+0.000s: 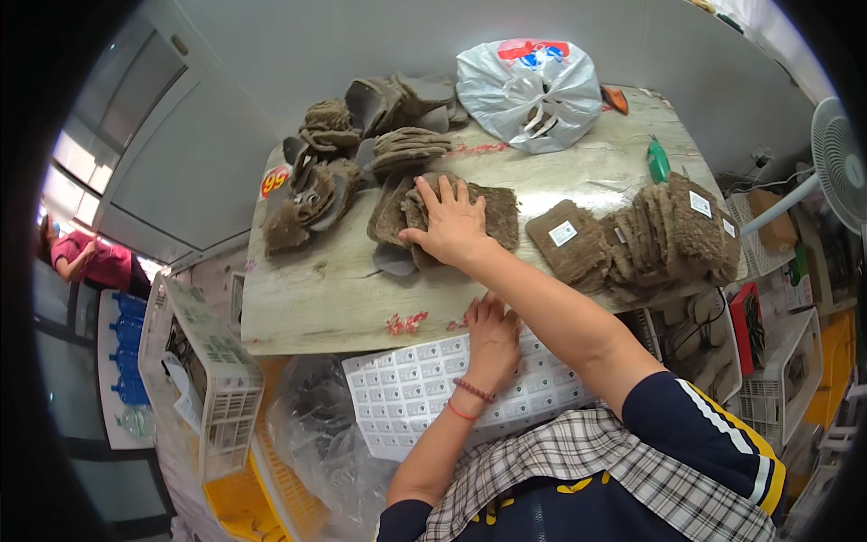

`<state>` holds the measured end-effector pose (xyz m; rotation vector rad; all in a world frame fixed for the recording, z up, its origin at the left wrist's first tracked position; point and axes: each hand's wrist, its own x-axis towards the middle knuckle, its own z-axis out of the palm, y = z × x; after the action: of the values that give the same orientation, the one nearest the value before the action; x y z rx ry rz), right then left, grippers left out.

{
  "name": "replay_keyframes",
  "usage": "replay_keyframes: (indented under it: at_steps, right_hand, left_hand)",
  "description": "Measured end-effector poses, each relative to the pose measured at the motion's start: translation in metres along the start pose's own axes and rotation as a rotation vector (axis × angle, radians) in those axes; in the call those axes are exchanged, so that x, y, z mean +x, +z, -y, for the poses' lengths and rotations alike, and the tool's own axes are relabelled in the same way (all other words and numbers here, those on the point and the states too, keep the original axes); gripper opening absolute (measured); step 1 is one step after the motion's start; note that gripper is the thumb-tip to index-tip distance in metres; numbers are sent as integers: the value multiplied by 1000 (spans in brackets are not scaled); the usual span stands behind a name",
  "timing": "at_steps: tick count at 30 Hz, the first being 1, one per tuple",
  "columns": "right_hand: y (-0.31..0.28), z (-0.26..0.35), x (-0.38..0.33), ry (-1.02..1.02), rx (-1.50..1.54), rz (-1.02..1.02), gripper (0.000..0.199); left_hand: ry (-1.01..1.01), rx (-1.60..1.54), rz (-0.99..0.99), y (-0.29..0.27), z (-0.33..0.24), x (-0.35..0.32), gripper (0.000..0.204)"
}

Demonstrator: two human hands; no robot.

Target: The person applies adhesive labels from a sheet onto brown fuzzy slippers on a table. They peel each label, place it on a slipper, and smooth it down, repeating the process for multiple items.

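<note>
R hand [452, 224] flat on brown insole [495, 213], long axis left-right.

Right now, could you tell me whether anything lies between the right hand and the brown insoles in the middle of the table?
Nothing visible does: the right hand already rests flat on the insoles. The left hand lies on the sticker sheet.
</note>
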<state>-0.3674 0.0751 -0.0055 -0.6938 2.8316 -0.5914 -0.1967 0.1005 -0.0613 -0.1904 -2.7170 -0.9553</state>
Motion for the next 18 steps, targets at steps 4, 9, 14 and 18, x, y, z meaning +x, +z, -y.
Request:
replay_keyframes:
  at_steps: [4, 9, 14, 18]
  right_hand:
    - [-9, -3, -39, -108, 210, -104, 101]
    - [-3, -80, -60, -106, 252, -96, 121]
    - [1, -84, -66, -195, 135, -2, 128]
    - [22, -72, -67, -279, 88, -112, 111]
  left_hand:
    - [-6, -35, -22, 0, -3, 1, 27]
    - [12, -31, -32, 2, 5, 0, 7]
    - [2, -52, -25, 1, 5, 1, 6]
    - [-3, -52, 23, 0, 8, -1, 6]
